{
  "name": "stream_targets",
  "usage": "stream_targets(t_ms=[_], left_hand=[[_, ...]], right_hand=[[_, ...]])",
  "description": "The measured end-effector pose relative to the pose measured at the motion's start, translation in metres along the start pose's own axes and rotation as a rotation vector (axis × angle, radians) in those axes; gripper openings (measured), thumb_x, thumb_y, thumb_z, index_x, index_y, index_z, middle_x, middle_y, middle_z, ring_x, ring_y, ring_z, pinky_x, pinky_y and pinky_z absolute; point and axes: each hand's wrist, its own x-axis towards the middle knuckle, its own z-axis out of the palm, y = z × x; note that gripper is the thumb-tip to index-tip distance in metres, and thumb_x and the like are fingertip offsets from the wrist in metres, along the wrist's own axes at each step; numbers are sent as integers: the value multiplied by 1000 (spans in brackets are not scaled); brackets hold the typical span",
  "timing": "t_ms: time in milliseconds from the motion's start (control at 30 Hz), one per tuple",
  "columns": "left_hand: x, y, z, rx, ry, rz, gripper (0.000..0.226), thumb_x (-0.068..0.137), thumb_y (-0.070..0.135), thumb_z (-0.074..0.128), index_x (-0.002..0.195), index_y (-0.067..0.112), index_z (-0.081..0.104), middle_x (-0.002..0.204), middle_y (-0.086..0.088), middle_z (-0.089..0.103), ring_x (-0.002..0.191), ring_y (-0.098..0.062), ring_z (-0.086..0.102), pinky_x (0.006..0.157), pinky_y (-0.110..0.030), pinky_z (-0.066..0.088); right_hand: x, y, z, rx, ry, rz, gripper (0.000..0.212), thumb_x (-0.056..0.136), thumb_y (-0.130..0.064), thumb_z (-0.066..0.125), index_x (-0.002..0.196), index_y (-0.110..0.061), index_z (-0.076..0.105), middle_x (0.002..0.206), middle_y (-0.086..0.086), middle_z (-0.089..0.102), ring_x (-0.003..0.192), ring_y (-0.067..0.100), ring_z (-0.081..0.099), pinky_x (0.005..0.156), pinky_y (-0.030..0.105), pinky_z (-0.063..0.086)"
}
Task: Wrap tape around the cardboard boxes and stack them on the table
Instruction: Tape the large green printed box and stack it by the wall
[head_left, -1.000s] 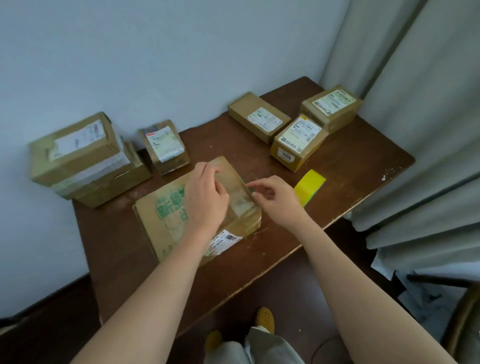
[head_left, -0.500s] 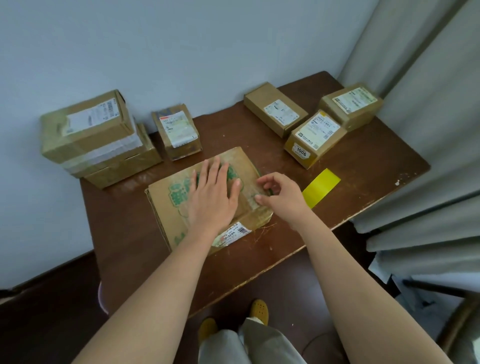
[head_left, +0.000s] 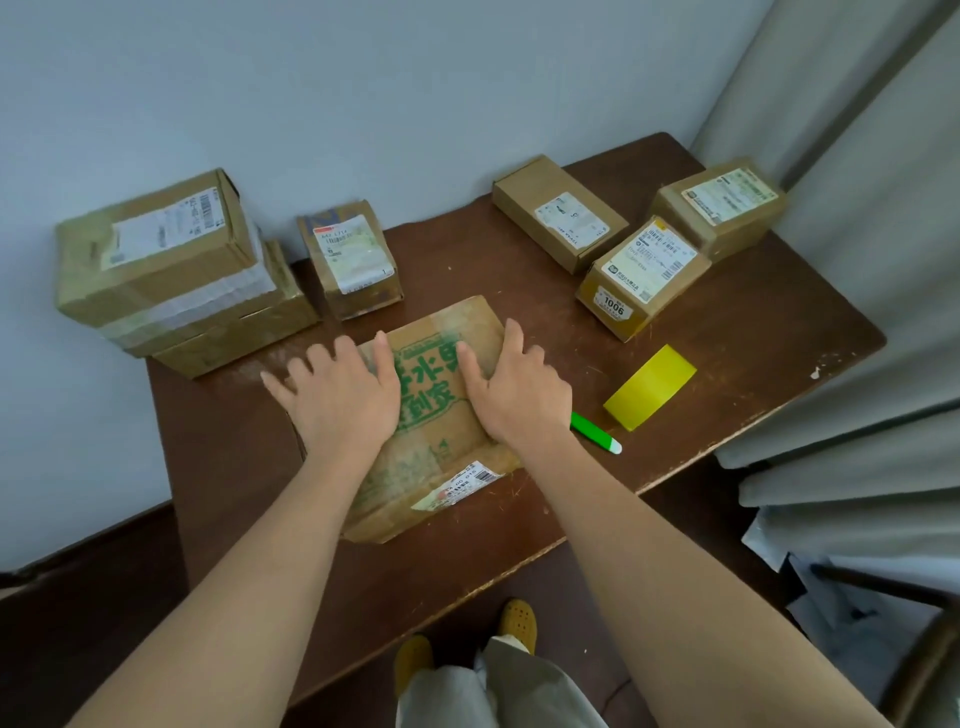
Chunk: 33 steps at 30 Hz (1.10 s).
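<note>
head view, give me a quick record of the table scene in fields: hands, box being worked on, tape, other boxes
left hand: left hand flat on the green-printed box, fingers spread
right hand: right hand flat on the same box, right side
tape: yellow tape roll lies on the table, right of the box, untouched
cutter: green cutter beside the right wrist
stack: two boxes stacked at back left
loose boxes: one small box by the stack, three boxes at back right
</note>
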Motion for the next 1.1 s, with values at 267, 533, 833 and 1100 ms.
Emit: stream_targets(t_ms=[267, 533, 833, 1100], left_hand=[[-2, 3, 1, -13, 5, 6, 63, 102, 53, 23, 114, 4, 59, 119, -21, 59, 114, -43, 49, 101, -59, 33], [0, 1, 3, -15, 21, 25, 63, 101, 53, 22, 108, 4, 61, 114, -20, 61, 111, -42, 51, 99, -58, 35], [1, 0, 6, -20, 76, 30, 63, 101, 52, 21, 101, 5, 62, 107, -19, 63, 105, -40, 53, 96, -57, 36], [8, -2, 13, -63, 80, -8, 61, 101, 51, 19, 102, 9, 64, 111, -15, 63, 111, -37, 50, 101, -56, 32]], right_hand=[[9, 1, 2, 3, 41, 20, 60, 102, -60, 14, 133, -14, 39, 124, 15, 55, 105, 35, 59, 77, 43, 38], [25, -3, -3, -5, 75, 73, 60, 106, -50, 14, 112, -8, 57, 112, 15, 65, 102, 36, 61, 78, 41, 40], [54, -4, -13, 109, 63, 330, 75, 103, -60, 10, 127, -9, 60, 126, 15, 63, 115, 36, 59, 90, 43, 41], [72, 0, -5, 387, -191, -106, 45, 100, -66, 25, 136, -47, 45, 134, -3, 59, 124, 28, 53, 103, 46, 41]])
